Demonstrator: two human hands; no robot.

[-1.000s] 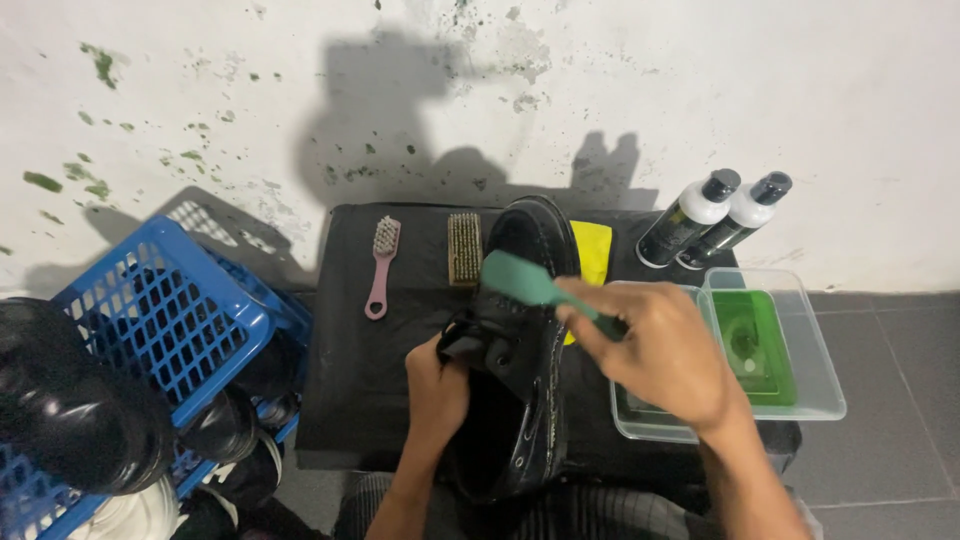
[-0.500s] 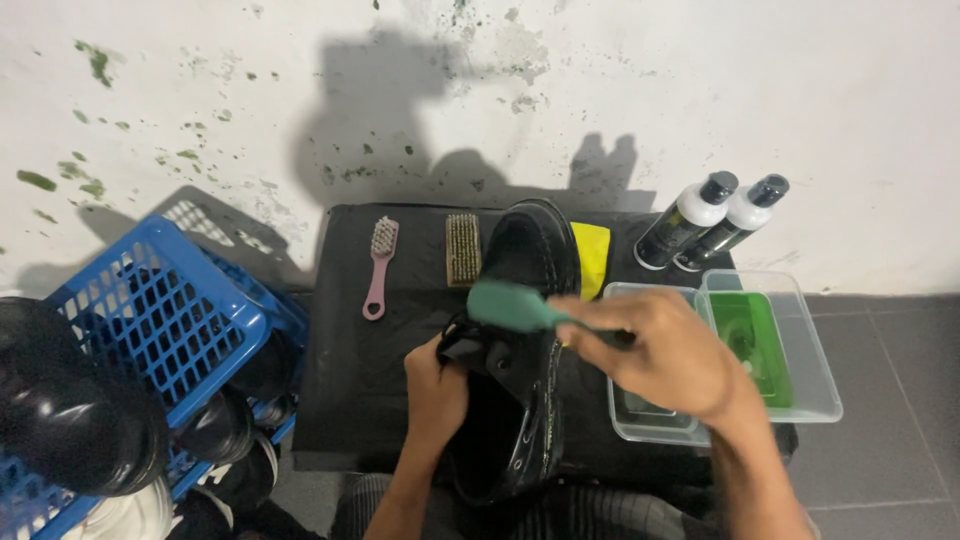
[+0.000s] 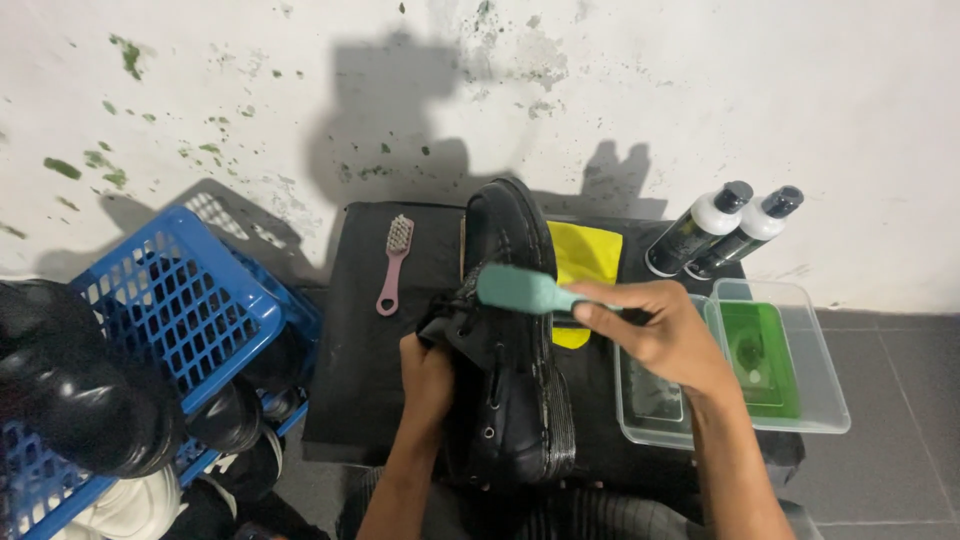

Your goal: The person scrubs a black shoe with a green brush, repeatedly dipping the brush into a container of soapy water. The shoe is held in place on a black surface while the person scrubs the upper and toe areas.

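Left hand (image 3: 428,372) at the near edge of the black table (image 3: 350,400), tucked inside the black shoe (image 3: 512,340), fingers hidden, grip not readable. Shoe propped lengthwise over the middle of the table, heel toward the near edge, toe up toward the far edge. Right hand (image 3: 655,335) right of the shoe, fingers curled tight round the handle of a teal brush (image 3: 525,290); brush head lying across the shoe's upper near the laces. Clear plastic tray (image 3: 820,400) at the right edge, just beyond the right wrist, green block inside. Yellow cloth (image 3: 588,255) flat behind the brush, partly covered by shoe and hand. Pink brush (image 3: 393,265) lying on the left half toward the far edge, apart from the shoe. Two black bottles with white collars (image 3: 725,230) leaning at the far right corner. Blue crate (image 3: 170,330) off the left edge, black boots (image 3: 80,400) beside it. Stained white wall (image 3: 300,80) farthest back.
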